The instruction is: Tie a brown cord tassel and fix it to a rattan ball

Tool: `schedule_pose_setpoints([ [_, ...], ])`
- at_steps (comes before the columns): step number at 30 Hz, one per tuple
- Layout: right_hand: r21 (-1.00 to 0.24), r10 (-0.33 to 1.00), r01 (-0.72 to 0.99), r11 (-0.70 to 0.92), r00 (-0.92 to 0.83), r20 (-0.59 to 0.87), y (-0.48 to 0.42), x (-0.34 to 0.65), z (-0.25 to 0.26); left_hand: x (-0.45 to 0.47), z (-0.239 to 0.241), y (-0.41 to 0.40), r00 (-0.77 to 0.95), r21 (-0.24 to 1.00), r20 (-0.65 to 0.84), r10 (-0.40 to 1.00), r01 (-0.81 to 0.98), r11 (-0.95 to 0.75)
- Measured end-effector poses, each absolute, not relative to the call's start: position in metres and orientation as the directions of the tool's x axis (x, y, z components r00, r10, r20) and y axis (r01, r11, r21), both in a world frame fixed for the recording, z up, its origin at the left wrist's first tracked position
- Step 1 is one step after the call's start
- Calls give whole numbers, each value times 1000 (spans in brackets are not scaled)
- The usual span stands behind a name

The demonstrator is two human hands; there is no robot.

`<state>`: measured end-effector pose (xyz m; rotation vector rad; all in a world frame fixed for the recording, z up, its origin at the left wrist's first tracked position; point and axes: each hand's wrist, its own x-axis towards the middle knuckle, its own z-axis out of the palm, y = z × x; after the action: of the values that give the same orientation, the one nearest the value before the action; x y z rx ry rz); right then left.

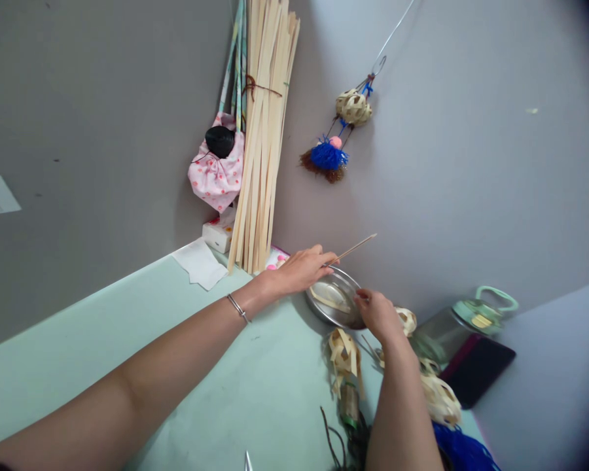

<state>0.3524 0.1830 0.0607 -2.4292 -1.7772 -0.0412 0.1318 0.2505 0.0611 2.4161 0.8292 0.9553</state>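
My left hand (307,267) reaches over the far left rim of a round metal bowl (319,313), its fingers closed on a thin pale wooden strip (356,247) that points up to the right. Inside the bowl lies another short pale strip (330,299). At the bowl's right rim is my right hand (379,314), fingers curled together; what they grip, if anything, is hidden. Just below the bowl sits a woven strip ball (344,353) with loose ends. More woven pieces (439,399) lie beside my right forearm.
A tied bundle of long wooden strips (265,144) leans in the corner beside a pink cloth bag (218,170). A woven ornament (353,108) hangs from a wire. At right stand a green-lidded bottle (476,317) and a dark phone-like slab (481,373). Blue yarn (464,448) lies near the front.
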Motion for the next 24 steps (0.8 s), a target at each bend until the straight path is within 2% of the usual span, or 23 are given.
schedule_pose_setpoints([
  [10, -107, 947, 949, -295, 306, 101, 183, 353, 61, 130, 63, 248, 594, 559, 466, 656, 377, -738],
  [18, -175, 946, 947, -271, 295, 132, 184, 357, 57, 128, 71, 244, 592, 575, 443, 673, 388, -720],
  [21, -232, 944, 940, -251, 291, 154, 183, 360, 58, 116, 87, 245, 523, 638, 488, 698, 333, -695],
  [24, -315, 941, 924, -218, 284, 182, 183, 365, 61, 100, 106, 247, 407, 680, 596, 692, 203, -705],
])
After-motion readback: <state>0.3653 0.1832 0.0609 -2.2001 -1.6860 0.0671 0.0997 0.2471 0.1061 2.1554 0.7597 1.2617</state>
